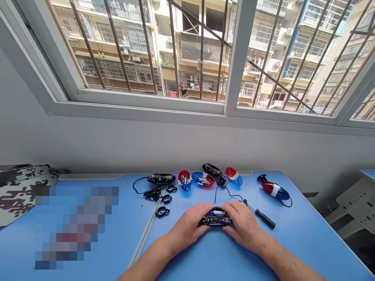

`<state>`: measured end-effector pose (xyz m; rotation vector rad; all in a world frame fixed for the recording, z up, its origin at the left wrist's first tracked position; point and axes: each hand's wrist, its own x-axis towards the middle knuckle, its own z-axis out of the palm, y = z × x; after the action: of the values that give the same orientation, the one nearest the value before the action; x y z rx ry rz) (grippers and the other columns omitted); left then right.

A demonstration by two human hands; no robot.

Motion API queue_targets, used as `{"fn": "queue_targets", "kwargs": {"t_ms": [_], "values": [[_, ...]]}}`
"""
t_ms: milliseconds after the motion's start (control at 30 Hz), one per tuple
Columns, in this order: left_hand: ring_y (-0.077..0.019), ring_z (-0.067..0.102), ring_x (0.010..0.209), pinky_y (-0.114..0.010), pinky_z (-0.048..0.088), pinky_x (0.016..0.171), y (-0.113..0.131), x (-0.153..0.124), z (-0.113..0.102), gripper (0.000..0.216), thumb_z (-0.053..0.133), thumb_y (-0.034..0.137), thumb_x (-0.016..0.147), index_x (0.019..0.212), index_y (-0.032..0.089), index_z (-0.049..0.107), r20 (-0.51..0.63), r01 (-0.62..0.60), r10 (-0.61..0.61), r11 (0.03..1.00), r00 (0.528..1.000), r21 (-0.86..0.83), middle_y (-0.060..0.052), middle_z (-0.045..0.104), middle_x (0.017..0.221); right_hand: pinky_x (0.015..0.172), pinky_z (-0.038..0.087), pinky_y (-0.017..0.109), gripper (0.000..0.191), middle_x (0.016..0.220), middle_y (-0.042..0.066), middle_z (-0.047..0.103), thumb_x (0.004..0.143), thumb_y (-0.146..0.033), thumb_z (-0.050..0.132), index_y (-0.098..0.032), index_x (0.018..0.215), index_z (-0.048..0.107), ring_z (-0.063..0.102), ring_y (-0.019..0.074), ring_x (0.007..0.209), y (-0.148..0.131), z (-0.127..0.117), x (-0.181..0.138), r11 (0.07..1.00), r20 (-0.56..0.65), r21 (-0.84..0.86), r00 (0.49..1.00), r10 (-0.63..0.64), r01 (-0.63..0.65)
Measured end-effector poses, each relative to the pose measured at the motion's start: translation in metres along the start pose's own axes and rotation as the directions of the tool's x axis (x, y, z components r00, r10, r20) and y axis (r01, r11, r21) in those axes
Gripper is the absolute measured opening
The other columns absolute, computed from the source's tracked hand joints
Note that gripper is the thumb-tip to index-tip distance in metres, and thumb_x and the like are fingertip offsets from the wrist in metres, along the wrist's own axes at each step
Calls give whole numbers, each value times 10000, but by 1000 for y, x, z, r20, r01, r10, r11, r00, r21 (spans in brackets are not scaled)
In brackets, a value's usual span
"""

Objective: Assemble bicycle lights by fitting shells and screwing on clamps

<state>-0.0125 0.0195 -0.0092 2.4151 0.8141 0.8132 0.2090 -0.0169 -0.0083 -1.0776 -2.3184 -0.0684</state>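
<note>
Left hand (189, 227), right hand (244, 226) curl shut around the black light base (216, 217), mid-assembly; fastening wants the screwdriver (261, 215) just right.

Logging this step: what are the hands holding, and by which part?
The left hand and right hand grip the black circuit unit by its opposite ends, one each.

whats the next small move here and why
Probably the right hand lets go and reaches for the screwdriver: it and the left hand hold the black base with its board exposed, and the tool lies just beside the right hand.
</note>
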Motion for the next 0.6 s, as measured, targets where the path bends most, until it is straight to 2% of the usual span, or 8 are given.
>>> {"fn": "queue_targets", "kwargs": {"t_ms": [300,600], "values": [[-233,633,1014,-353,505,899,-2,-1,3,511,573,53,749,1225,234,534,-39,11,-10,1000,999,9,-53,686,1142,726,492,402,484,1012,107,681,759,-119,624,-182,1209,457,623,259,835,1,1,0,1000,-18,2,1000,-24,24],[-230,648,954,-341,518,868,2,-2,-1,412,590,86,736,1127,216,570,-73,45,-44,999,996,12,-47,695,1067,724,492,404,497,1017,108,676,778,-151,659,-184,1238,475,629,262,855,4,2,-1,999,-18,-30,1000,-17,17]]}}
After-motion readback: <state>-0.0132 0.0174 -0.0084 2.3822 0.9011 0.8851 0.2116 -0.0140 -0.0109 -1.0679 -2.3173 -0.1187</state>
